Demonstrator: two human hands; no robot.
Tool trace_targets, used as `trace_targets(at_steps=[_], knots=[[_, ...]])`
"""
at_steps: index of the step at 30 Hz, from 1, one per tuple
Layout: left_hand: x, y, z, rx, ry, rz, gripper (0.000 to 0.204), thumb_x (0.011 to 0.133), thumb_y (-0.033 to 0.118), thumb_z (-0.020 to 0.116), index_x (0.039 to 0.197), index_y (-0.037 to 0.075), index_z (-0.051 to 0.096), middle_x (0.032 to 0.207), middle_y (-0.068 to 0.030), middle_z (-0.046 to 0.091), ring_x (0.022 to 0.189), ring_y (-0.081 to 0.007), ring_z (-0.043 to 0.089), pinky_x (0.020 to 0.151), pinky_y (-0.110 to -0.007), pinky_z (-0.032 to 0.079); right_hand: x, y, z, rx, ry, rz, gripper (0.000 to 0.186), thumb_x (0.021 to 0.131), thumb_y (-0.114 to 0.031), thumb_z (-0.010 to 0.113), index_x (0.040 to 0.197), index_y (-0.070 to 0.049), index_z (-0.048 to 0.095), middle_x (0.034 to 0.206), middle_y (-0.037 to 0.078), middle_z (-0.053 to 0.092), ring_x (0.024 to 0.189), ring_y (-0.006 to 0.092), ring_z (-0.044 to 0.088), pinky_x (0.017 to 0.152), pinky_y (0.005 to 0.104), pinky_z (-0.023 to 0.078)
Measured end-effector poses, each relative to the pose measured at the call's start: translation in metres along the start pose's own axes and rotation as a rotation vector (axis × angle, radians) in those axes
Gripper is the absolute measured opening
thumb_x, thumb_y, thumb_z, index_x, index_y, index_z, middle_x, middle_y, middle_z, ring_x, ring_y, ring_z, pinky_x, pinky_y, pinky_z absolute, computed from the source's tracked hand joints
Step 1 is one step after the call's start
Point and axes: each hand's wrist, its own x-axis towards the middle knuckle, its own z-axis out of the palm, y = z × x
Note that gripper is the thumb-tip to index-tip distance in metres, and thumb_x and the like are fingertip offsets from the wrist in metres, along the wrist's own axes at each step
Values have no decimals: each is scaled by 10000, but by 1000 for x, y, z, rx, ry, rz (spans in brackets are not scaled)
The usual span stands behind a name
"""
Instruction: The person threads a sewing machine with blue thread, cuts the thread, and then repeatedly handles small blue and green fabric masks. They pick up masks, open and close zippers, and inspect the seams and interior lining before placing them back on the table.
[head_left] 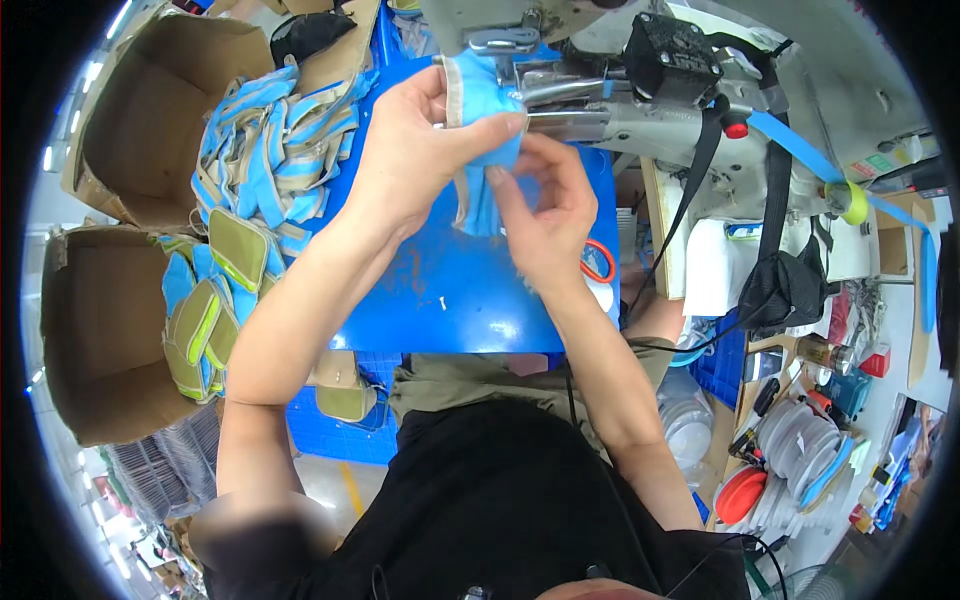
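Observation:
A blue fabric piece [482, 95] with beige edging is raised in front of the sewing machine [655, 110], close to its metal presser area [505, 42]. My left hand [405, 150] grips it, thumb across the front and fingers behind the beige edge. My right hand [552, 205] pinches the lower right part, its thumb against the cloth and its other fingers curled, partly hidden behind it. The cloth's lower end hangs over the blue table [430, 290]. Whether the piece touches the machine's foot I cannot tell.
To the left lies a heap of blue and beige strips [285, 150] by a cardboard box [150, 120]. Olive and blue pouches [205, 320] spill from another box [100, 330]. Red-handled scissors [600, 260] rest at the table's right edge. A blue tape [800, 148] runs along the machine.

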Motion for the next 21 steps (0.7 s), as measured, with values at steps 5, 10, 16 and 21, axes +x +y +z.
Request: trace_targets(at_steps=[5,10,16,21], knots=[[5,1,-2,-21,-11,-60,349,838,54,820,1134,30,637,977,-37,733,839,-96,691,787,-263,557,0,-5,3,67,-17,33,295,863,16,749,1144,19,656,978,58,668,860,125,630,796,277,514],[6,0,-4,-35,-15,-47,359,839,79,827,1140,34,637,983,-43,736,846,-100,698,789,-264,559,-1,-10,9,121,24,46,282,871,0,766,1128,24,652,984,60,684,862,109,638,781,268,525],[4,0,-11,-54,-80,-32,372,855,100,820,1169,39,629,993,-47,742,863,-107,706,818,-268,556,1,-12,11,138,62,94,240,883,-12,768,1090,36,657,965,81,718,842,117,662,770,270,538],[4,2,-13,-57,-103,-61,378,862,92,808,1187,41,624,993,-39,745,867,-101,706,810,-270,553,1,-14,5,119,44,141,211,890,1,755,1074,43,661,955,86,721,843,115,666,768,269,543]])
